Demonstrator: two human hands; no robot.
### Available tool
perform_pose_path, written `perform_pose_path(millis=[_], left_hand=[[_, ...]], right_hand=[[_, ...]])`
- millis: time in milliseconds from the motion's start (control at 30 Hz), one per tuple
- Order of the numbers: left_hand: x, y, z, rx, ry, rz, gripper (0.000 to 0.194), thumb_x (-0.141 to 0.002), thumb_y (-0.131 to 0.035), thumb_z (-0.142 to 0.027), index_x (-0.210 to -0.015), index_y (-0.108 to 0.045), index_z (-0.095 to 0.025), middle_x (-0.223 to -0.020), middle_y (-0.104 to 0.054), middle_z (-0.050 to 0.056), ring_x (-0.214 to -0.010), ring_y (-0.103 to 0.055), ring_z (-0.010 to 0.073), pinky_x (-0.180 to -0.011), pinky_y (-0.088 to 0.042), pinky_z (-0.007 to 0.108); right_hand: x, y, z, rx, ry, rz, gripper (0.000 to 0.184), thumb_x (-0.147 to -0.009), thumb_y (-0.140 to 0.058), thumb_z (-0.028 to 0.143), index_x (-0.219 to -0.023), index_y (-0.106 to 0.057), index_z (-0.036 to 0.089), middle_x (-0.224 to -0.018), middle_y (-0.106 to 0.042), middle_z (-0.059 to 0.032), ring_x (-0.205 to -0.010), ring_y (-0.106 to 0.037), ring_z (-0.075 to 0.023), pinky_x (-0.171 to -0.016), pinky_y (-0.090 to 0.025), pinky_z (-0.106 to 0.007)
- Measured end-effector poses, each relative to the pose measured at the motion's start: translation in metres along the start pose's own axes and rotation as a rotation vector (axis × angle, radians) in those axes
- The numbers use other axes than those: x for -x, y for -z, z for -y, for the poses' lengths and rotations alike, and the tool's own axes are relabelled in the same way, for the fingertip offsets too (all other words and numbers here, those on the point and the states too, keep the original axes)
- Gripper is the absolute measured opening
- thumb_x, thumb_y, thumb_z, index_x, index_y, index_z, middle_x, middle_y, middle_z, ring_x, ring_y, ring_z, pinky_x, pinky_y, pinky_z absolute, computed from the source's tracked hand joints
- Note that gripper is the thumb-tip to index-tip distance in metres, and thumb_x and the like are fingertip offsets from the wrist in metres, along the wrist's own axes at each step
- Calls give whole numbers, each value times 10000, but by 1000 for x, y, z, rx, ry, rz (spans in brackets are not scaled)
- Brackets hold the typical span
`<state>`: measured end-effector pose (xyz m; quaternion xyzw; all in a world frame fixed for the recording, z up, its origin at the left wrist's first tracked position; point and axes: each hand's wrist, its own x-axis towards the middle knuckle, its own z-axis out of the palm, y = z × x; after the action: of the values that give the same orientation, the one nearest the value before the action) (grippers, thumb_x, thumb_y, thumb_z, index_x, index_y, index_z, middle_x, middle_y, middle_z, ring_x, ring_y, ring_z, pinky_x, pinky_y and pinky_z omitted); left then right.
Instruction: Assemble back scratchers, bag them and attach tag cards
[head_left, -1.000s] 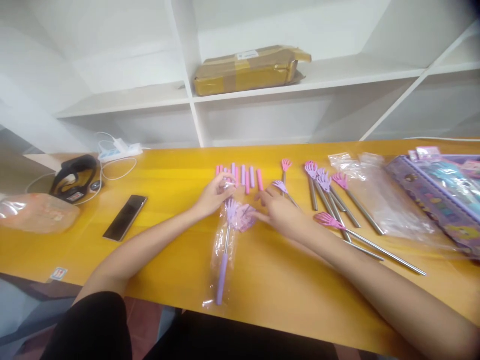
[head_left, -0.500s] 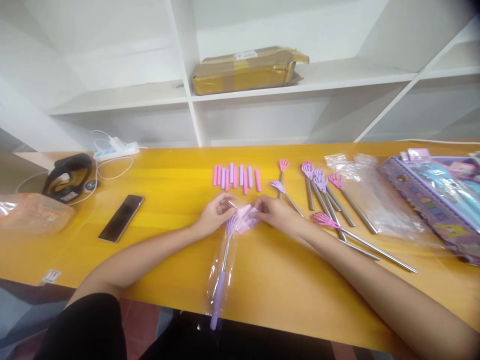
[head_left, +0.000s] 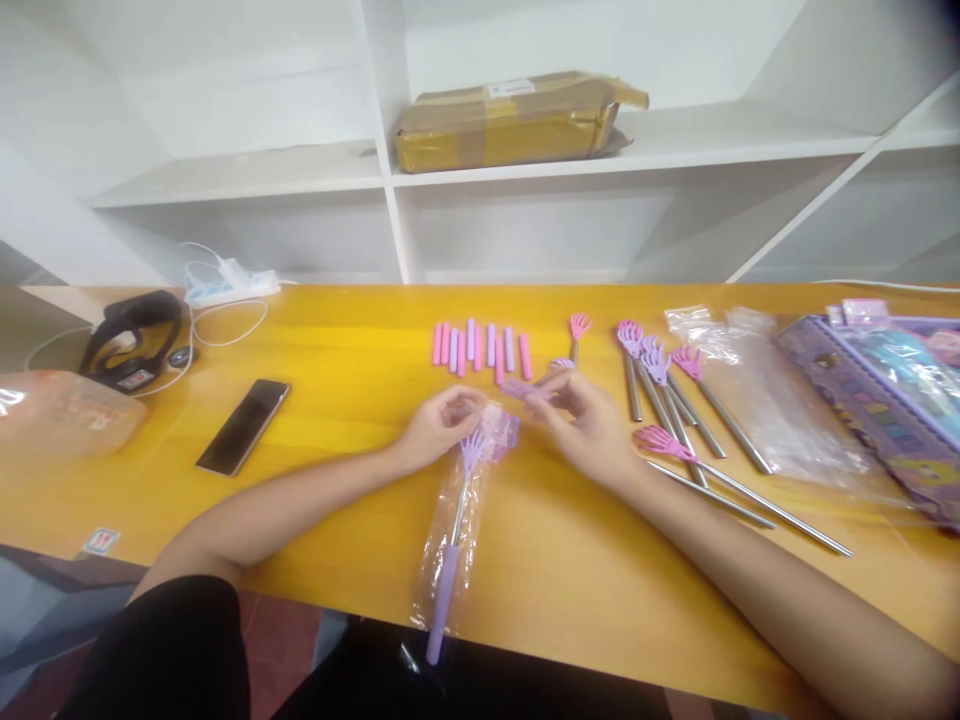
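Observation:
A purple back scratcher in a clear plastic sleeve [head_left: 454, 535] lies on the yellow table [head_left: 337, 340], its claw end away from me and its handle over the near edge. My left hand [head_left: 439, 427] is closed on the sleeve's top by the claw. My right hand [head_left: 589, 425] pinches a small pink piece [head_left: 525, 388] just right of the sleeve's top; I cannot make out what it is. A row of pink and purple grips [head_left: 480, 350] lies beyond my hands.
Several bare metal scratchers with pink and purple claws [head_left: 675, 400] lie to the right, beside empty clear bags [head_left: 757, 390] and a purple toy box [head_left: 877, 390]. A phone [head_left: 244, 427], headphones [head_left: 135, 340], a power strip [head_left: 225, 285] and a plastic bag [head_left: 64, 415] lie left. A parcel [head_left: 517, 120] sits on the shelf.
My left hand came back from the row of grips to the sleeve's top. My right hand lifted off the sleeve a little to the right with a pink piece in its fingers.

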<state>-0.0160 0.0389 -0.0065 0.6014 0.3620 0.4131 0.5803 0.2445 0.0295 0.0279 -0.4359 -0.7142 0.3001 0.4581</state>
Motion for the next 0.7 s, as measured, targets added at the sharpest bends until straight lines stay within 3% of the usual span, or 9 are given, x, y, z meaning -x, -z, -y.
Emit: perform_pose_path(millis=[100,200,400,567,700], left_hand=[[0,-2,-1,36,2,11,428,-942,-852,-355,-1302,-712,-170,-1234,-773,125,-1119,-757,228,-1028,-582,360],[0,-4,-6,83,-12,32,497,-910,-876,-313,-1345,-679,-178,-1151,-772,100,-1079,-760,213,-1008,-588,346],[3,-5,-10,141,-47,118,660,-927,-852,-250,-1494,-517,-221,-1268,-745,112,-1181,-756,211,-1077,-574,337],[10,-6,-9,28,-32,203,842,-925,-805,-168,-1649,-391,-278,-1331,-734,121,-1215,-749,236,-1076,-587,377],[12,-7,-11,-3,1,243,882,-906,-800,-143,-1659,-365,-290,-1371,-737,137,-1241,-753,250,-1082,-593,389]], right_hand=[[6,-4,-1,209,460,93,124,-1056,-673,339,-978,-666,243,-1084,-781,-107,-1079,-761,-250,-937,-619,-457],[8,-9,-5,340,629,143,43,-1065,-656,258,-1047,-694,247,-1194,-796,-111,-1220,-749,-271,-970,-623,-479],[7,-11,-4,375,618,190,77,-1081,-648,241,-1151,-680,231,-1386,-748,-141,-1336,-702,-283,-1058,-622,-517],[5,-7,-2,314,488,223,80,-1102,-596,253,-1043,-645,233,-1352,-762,-128,-1309,-720,-268,-1034,-640,-498],[8,-8,-9,301,401,221,101,-1116,-588,305,-1083,-655,237,-1289,-785,-116,-1203,-770,-244,-978,-660,-448]])
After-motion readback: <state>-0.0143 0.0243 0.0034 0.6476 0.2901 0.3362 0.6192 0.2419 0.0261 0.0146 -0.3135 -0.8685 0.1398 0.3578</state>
